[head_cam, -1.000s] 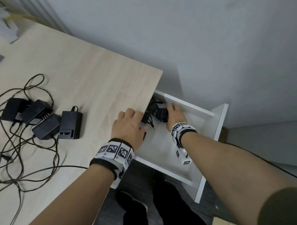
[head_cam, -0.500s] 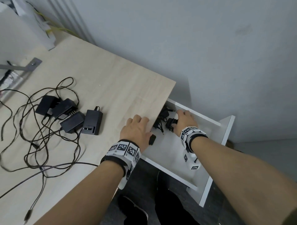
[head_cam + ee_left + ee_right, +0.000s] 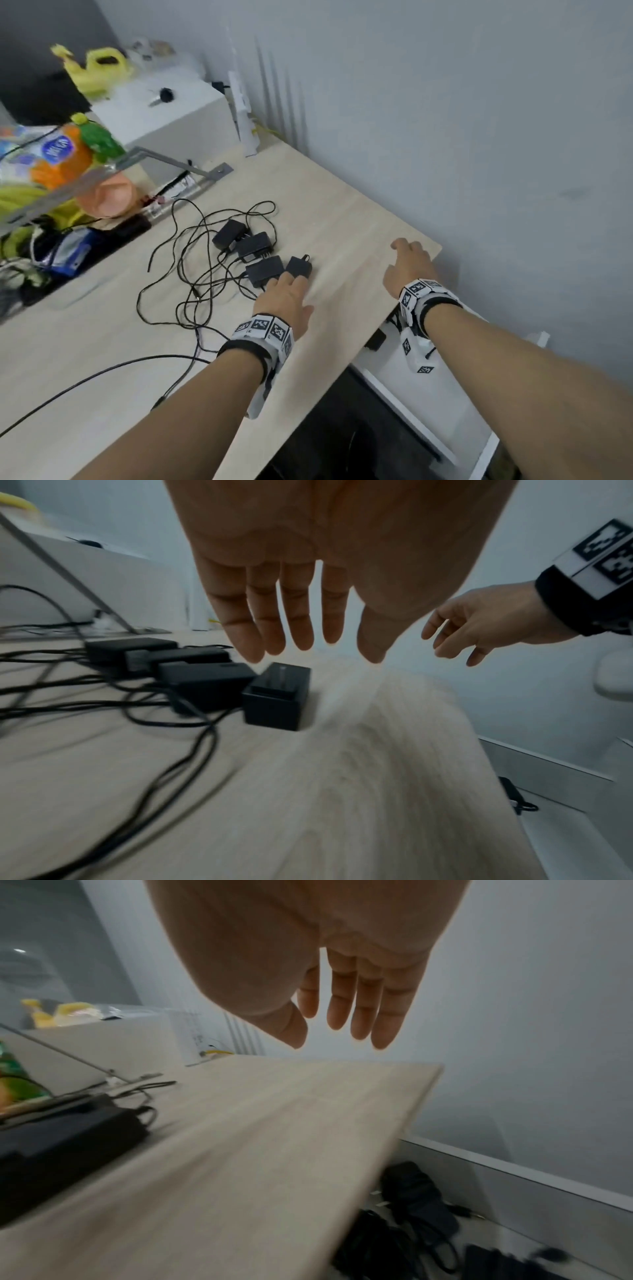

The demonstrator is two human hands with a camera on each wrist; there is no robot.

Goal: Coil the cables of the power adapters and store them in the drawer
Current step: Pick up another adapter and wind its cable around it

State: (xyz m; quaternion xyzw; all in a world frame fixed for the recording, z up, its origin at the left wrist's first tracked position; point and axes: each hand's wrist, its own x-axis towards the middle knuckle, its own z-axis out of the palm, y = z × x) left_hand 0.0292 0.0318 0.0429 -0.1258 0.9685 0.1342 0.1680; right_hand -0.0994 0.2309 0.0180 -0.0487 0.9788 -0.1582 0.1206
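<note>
Several black power adapters (image 3: 262, 255) lie in a row on the wooden table (image 3: 342, 219), their loose cables (image 3: 191, 274) tangled to the left. My left hand (image 3: 286, 294) hovers open just above the nearest adapter (image 3: 277, 696), fingers (image 3: 267, 620) straight, holding nothing. My right hand (image 3: 407, 265) is open over the table's right corner, also holding nothing. The white drawer (image 3: 445, 411) stands pulled out under the table's right edge. Coiled adapters (image 3: 418, 1204) lie inside it, mostly hidden in the head view.
A grey metal bracket (image 3: 171, 164), snack bags (image 3: 51, 154) and a white box (image 3: 164, 113) with a yellow watering can (image 3: 96, 68) crowd the table's left and back. The grey wall (image 3: 479, 137) runs close along the right. A long black cable (image 3: 102, 373) crosses the near table.
Both hands have left the drawer and risen over the tabletop. The right hand let go of the coiled adapter; the left hand moved left to the row of adapters. The view swung left.
</note>
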